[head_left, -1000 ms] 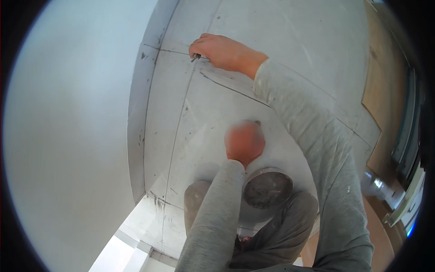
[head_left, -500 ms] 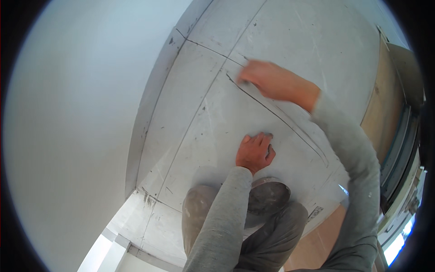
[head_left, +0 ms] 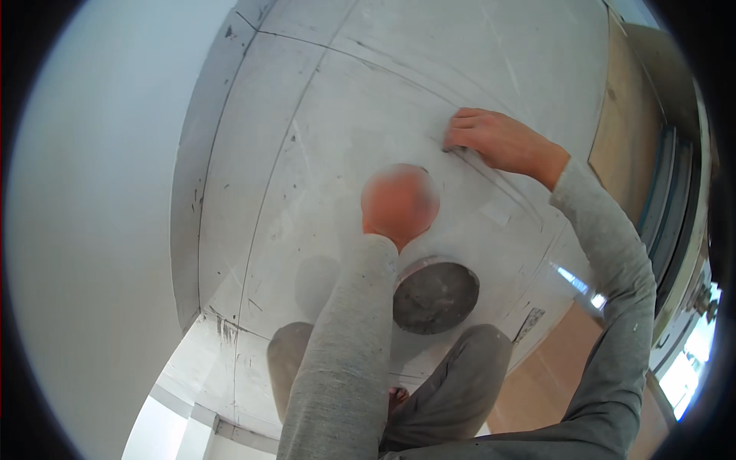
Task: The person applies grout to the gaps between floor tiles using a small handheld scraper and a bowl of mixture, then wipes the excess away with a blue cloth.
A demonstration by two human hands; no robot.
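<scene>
My right hand (head_left: pixel 498 139) is lowered to the pale grey tiled floor (head_left: pixel 345 138), its fingers curled together at a thin dark line (head_left: pixel 498 180). Whatever is between those fingertips, if anything, is hidden. Nearer to me, my left hand (head_left: pixel 400 203) is over the floor, too blurred to show its fingers. Just beyond my knees stands a round container (head_left: pixel 437 297) of dark grey material, partly behind my left sleeve.
A white wall (head_left: pixel 100 230) with a grey skirting (head_left: pixel 198 192) rises on the left. At the right lean a wooden board (head_left: pixel 632 92) and several long dark strips (head_left: pixel 665 199). Reddish-brown flooring (head_left: pixel 544 368) shows at the lower right.
My view has shifted, so the floor appears farther left and up. Both hands have moved, and more of the round container shows. The dark line left of my right hand is no longer visible.
</scene>
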